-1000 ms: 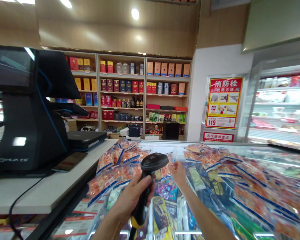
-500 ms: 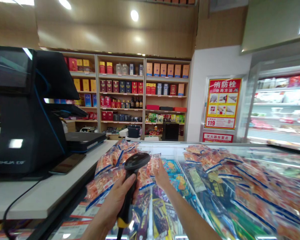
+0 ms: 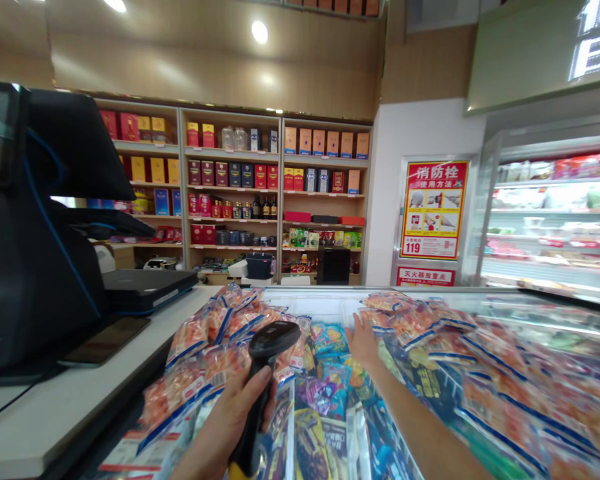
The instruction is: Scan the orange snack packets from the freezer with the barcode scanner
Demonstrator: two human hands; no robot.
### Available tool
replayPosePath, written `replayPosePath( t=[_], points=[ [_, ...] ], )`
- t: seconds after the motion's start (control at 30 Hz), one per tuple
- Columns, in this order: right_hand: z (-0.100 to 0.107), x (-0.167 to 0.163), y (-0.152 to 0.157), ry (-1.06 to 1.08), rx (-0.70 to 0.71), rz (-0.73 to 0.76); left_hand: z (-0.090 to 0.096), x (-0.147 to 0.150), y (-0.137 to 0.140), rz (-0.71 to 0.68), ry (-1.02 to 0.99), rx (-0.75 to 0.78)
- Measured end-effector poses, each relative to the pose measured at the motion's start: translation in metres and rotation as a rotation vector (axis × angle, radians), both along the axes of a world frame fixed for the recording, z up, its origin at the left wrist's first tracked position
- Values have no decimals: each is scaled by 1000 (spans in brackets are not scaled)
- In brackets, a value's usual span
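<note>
– As the head view looks across the freezer case (image 3: 325, 303), what does it contain?
– Wrapped packs (image 3: 311, 440), blue, purple and yellow; orange-red left bags (image 3: 193, 337) and right bags (image 3: 415, 325) lie heaped either side.
– Who holds what?
– The left hand (image 3: 230, 413) grips a scanner (image 3: 273, 339) before the left bags; the right hand (image 3: 367, 350), fingers extended, is beside the right bags; whether it touches one I cannot tell.
– Around them?
– White counter (image 3: 65, 420) left, with phone (image 3: 107, 342) and terminal (image 3: 60, 280); boxes (image 3: 235, 175) on far shelves (image 3: 281, 200); red sign (image 3: 434, 210) far right.
</note>
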State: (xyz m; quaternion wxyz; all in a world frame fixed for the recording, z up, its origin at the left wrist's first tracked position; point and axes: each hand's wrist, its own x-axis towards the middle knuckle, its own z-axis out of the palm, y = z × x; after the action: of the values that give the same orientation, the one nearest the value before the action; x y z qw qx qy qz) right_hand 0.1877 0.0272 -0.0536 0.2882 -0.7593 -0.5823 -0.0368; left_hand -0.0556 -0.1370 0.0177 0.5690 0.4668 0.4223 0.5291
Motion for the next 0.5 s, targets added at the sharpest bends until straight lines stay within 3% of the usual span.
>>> replayPosePath(
  t=[0.1, 0.23, 0.37, 0.5],
  points=[
    [-3, 39, 11, -159, -37, -85, -4, 10, 6, 4, 47, -9],
    [-11, 70, 22, -227, -105, -75, -9, 17, 15, -5, 83, -43],
    [-14, 75, 15, -220, -170, 18, -10, 21, 16, -32, 108, -26],
    [-5, 59, -8, -152, -180, 147, -7, 21, 12, -64, 92, -4]
  ],
)
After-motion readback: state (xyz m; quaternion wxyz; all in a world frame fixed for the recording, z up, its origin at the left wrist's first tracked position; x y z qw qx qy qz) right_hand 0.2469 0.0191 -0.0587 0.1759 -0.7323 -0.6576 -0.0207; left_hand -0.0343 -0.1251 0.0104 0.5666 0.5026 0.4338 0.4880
